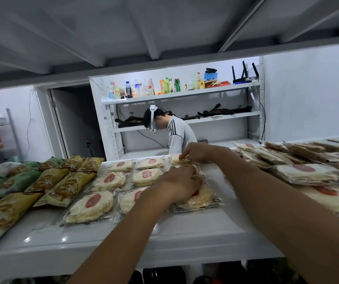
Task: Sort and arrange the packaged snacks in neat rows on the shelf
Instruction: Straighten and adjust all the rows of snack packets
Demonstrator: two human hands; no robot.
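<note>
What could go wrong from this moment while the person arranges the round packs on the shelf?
1. The loose pile on the right overlaps untidily. The right forearm lies close beside it and could knock packs into the rows.
2. The left hand rests on the third column. Pressing may crack the round cakes or skew that column.

Left hand (181, 182), right hand (195, 153) on packets (176, 160) (shelf (215, 228))

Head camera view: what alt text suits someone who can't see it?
A person's left hand and right hand grip clear-wrapped round flatbread packs in rows on a white shelf. Yellow and green snack bags lie left; a loose flatbread pile right.
</note>
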